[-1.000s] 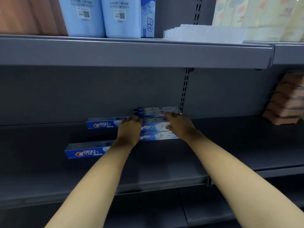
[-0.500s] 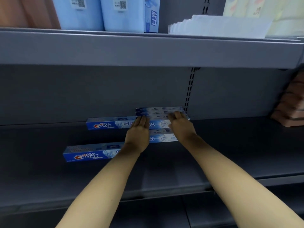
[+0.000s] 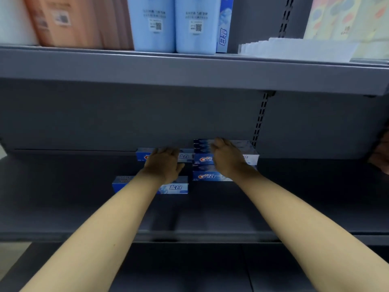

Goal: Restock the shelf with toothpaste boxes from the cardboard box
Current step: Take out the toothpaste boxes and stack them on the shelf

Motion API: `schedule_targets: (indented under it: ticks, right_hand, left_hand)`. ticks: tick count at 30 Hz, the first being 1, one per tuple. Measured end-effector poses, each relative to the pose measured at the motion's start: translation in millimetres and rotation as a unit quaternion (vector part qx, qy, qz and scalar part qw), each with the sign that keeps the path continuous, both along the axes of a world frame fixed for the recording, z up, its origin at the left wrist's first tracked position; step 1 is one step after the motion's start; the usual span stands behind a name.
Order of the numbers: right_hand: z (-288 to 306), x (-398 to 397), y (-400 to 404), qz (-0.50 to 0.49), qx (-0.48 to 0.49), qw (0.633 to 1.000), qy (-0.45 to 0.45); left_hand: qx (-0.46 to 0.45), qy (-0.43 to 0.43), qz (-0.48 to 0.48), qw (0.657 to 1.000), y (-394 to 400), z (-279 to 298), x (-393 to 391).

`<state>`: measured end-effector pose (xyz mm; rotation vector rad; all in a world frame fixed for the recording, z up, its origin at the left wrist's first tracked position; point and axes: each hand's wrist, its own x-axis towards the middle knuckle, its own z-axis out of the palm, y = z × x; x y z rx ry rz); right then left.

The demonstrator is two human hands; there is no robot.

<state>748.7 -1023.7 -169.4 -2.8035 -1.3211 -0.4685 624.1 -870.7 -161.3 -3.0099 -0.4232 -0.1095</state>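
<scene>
Several blue-and-white Crest toothpaste boxes lie lengthwise on the grey shelf (image 3: 63, 197), near its back wall. On the left, one box (image 3: 186, 157) sits at the back and another (image 3: 175, 187) in front of it. On the right, a front box (image 3: 207, 176) lies before a two-high stack (image 3: 205, 159). My left hand (image 3: 163, 163) rests on the back-left box with straight fingers. My right hand (image 3: 228, 159) lies flat over the top box of the stack (image 3: 244, 146). No cardboard box is in view.
The shelf above (image 3: 189, 72) overhangs my hands and carries light-blue packs (image 3: 151, 24), orange-brown packs (image 3: 73, 22) and a white stack (image 3: 294, 48). A slotted upright (image 3: 260, 119) stands just right of the boxes. Brownish goods (image 3: 382, 157) show at the right edge.
My left hand has shifted left from the stack's end onto the back-left box. My right hand stays on the stack. The view has moved closer and tilted upward.
</scene>
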Motion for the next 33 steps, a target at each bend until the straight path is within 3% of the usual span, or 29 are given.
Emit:
schedule_targets:
  ticks: [8,14,17,27,33]
  right_hand:
    - [-14,-50,44,0.112,-0.053,0.991,0.057]
    - [-24,-85,57,0.137,-0.070,0.985,0.081]
    - [-36,-95,58,0.144,-0.057,0.987,0.050]
    - [-46,-91,88,0.051,-0.025,0.997,0.043]
    - [-46,-71,100,0.014,-0.017,0.999,0.042]
  left_hand:
    - [-0.038,0.081,0.065,0.994,33,-1,-62]
    - [-0.002,0.067,0.054,0.996,39,-16,-74]
    - [0.037,0.056,0.070,0.995,41,-23,-76]
    - [0.045,-0.014,0.061,0.997,57,-42,-57]
    - [-0.053,-0.072,0.016,0.996,74,-61,-37]
